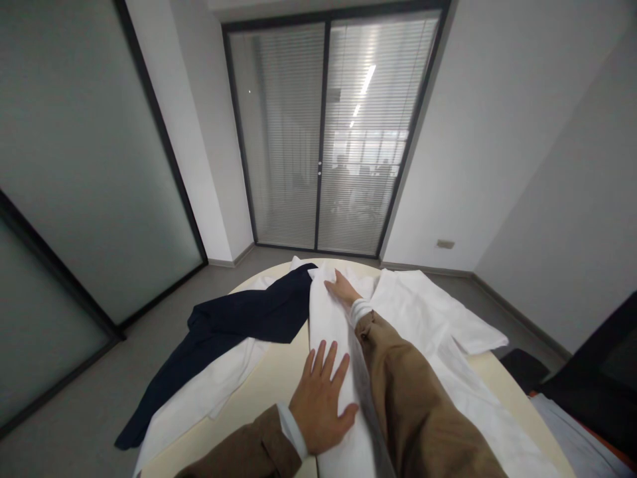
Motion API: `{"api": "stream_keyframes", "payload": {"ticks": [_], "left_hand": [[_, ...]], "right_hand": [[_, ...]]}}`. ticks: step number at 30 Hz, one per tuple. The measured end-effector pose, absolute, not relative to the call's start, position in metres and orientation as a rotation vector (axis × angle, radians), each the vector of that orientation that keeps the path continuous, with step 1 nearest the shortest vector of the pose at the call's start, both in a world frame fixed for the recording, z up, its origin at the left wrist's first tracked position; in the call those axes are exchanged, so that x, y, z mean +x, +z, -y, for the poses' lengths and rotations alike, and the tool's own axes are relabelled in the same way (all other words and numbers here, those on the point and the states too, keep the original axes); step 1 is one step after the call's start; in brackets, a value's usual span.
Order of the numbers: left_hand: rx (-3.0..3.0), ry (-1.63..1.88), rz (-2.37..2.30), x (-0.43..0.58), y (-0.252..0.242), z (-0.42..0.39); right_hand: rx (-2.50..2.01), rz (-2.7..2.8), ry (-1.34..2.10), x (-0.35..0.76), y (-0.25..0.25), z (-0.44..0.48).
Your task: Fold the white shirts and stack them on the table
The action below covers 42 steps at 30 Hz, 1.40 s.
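Note:
My left hand [319, 403] lies flat with spread fingers on a long strip of white cloth [332, 338], near the table's near edge. My right hand [342, 288] reaches far across the table and rests on the far end of that cloth. A brown sleeve covers each forearm, with a white cuff at each wrist. To the right spreads a white garment [438, 325], partly under my right arm. On the left a dark navy garment [249, 317] lies across another white garment [204, 392]. Neither hand grips anything.
A round cream table [281, 382] bears the garments. Behind it stands a glass door with blinds [323, 133]. Frosted glass panels [84, 153] line the left, above a grey floor [124, 352]. A dark object [587, 378] sits at the right edge.

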<state>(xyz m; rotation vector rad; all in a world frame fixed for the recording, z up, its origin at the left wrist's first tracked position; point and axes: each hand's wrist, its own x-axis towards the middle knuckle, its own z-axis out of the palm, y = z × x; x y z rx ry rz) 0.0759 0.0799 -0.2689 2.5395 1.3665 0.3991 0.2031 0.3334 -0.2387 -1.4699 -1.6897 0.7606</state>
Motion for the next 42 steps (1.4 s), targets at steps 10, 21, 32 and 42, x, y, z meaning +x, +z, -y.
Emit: {"api": "stream_keyframes", "payload": {"ticks": [10,21,32,42], "left_hand": [[2.524,0.365,-1.385,0.077,-0.271,-0.080],[2.576,0.331,-1.439,0.079,-0.265,-0.074],[2.576,0.357,-1.415,0.081,-0.257,-0.067],[2.527,0.469,-1.493,0.076,-0.268,-0.081]], "right_hand": [[-1.699,2.256,0.281,0.212,-0.240,-0.279],[-1.756,2.491,0.376,0.256,-0.249,-0.232],[-1.703,2.384,0.194,0.284,-0.233,-0.216],[-1.753,2.212,0.045,0.215,-0.201,-0.272]]}}
